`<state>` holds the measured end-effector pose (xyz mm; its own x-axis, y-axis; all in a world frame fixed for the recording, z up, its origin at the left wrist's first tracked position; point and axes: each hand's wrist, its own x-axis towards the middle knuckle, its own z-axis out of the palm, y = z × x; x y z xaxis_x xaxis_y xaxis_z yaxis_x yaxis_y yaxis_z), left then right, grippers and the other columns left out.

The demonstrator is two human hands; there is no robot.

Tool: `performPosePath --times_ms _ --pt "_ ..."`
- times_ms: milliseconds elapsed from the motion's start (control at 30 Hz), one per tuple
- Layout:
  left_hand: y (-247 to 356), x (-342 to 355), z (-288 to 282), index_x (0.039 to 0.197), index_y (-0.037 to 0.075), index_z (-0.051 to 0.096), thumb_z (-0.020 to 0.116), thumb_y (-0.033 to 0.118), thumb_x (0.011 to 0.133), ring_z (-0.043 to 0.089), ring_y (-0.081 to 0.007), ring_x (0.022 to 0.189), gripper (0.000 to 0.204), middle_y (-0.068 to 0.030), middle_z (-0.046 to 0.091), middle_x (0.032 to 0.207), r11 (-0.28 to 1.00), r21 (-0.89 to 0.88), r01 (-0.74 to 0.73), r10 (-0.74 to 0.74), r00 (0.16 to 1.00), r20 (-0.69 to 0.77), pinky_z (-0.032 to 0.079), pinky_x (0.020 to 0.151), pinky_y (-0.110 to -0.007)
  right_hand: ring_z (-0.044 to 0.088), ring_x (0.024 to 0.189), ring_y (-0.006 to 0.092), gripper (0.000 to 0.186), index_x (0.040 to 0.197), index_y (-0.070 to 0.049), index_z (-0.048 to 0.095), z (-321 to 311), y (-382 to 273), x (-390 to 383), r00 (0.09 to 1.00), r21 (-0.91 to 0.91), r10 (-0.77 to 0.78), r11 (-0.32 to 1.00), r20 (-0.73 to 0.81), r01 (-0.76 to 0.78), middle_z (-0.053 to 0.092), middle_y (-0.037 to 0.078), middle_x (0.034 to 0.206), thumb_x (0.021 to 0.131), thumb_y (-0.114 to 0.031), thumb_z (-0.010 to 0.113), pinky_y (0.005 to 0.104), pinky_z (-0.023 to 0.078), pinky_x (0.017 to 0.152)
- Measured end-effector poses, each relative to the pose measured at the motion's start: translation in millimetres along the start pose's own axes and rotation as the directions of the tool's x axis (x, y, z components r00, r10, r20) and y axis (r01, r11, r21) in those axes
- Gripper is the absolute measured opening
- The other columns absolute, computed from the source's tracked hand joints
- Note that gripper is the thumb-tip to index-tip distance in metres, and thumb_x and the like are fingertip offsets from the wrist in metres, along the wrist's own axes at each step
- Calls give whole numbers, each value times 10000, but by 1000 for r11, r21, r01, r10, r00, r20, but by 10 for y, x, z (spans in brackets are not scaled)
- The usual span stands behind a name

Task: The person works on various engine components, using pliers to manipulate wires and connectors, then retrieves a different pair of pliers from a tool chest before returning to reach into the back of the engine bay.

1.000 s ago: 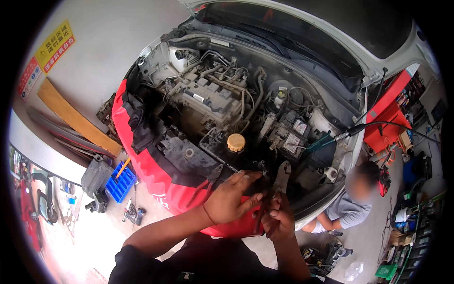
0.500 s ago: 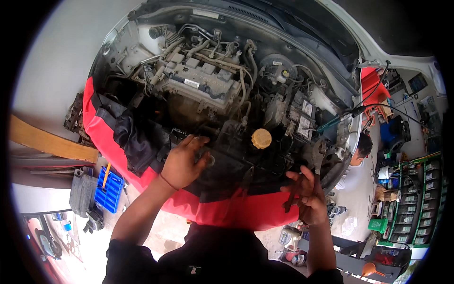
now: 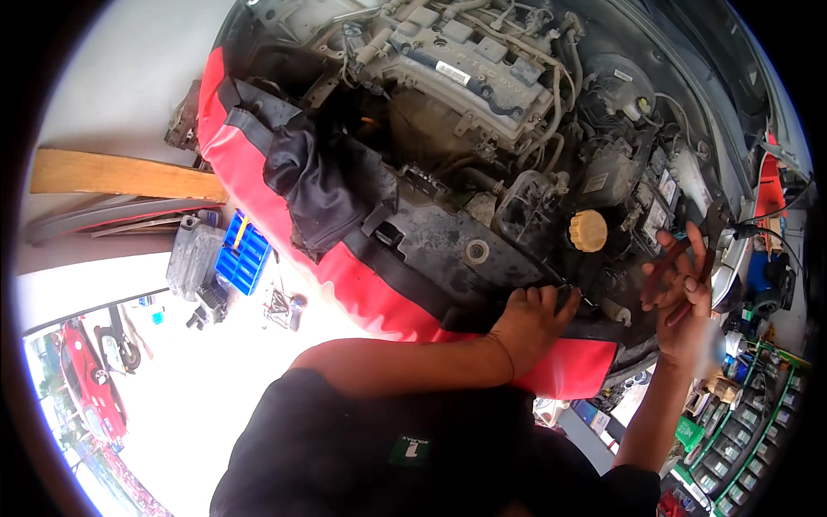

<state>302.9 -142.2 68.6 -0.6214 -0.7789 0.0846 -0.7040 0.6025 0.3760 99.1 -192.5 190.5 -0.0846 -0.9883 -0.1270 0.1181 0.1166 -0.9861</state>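
Note:
My right hand (image 3: 680, 289) holds a pair of pliers (image 3: 714, 226) with dark red handles, jaws pointing up, over the right front corner of the engine bay. Its fingers are partly spread around the handles. At the front edge, my left hand (image 3: 534, 323) is closed, fingers curled over a dark part by the front panel (image 3: 431, 233); what they grip is hidden. Beyond the hands lies the engine (image 3: 469, 77), dusty and grey. A yellow round cap (image 3: 588, 231) stands between the engine and my hands.
A red and black fender cover (image 3: 388, 297) drapes the car's front edge, with bunched black cloth (image 3: 323, 172) on it. On the floor at left is a blue compartment tray (image 3: 244, 250). Racks of boxes (image 3: 741, 431) stand at right; a red car (image 3: 90, 379) is far left.
The view has shifted, so the engine sits higher and further right. My left hand has gone right along the front edge and curled its fingers. The pliers remain in my right hand.

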Motion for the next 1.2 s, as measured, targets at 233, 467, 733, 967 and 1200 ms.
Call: performPosePath --times_ms 233,467,733,967,1200 --pt "-32 44 -140 1418 106 410 632 128 724 570 -308 783 729 -154 507 957 979 -186 87 -99 994 -56 498 726 -404 641 1009 321 767 1465 -47 269 -31 145 158 998 176 35 983 58 -44 486 246 1315 792 -239 584 384 610 642" --pt "-971 134 -853 1374 57 435 663 51 660 565 -385 864 749 -204 507 1002 916 -209 343 -380 909 -172 497 750 -455 598 1116 352 805 1485 -48 215 -355 -6 86 985 79 116 989 128 -127 465 244 1353 758 -159 541 379 611 642" --pt "-1448 132 -923 1324 56 495 662 142 729 583 -393 842 624 -181 527 1020 950 -1 312 -296 901 -317 510 729 -440 566 1145 305 776 1489 -57 231 -467 -19 1532 942 -294 318 915 104 -277 403 170 1399 775 -49 535 438 555 826" --pt "-1599 1886 -1067 1234 -16 522 644 278 836 626 -316 834 510 -189 603 933 875 -458 155 -277 938 -211 501 789 -393 542 1199 370 554 1305 -24 432 -122 624 3114 867 302 255 864 428 -403 535 222 1305 759 -93 493 454 459 958" --pt "-2548 4152 -693 971 -6 594 563 194 875 574 -201 561 224 -97 589 712 399 -714 575 -409 809 423 467 436 -329 630 995 284 231 980 8 575 125 1022 4278 898 115 330 920 292 -375 637 182 1106 812 -141 521 414 524 840"
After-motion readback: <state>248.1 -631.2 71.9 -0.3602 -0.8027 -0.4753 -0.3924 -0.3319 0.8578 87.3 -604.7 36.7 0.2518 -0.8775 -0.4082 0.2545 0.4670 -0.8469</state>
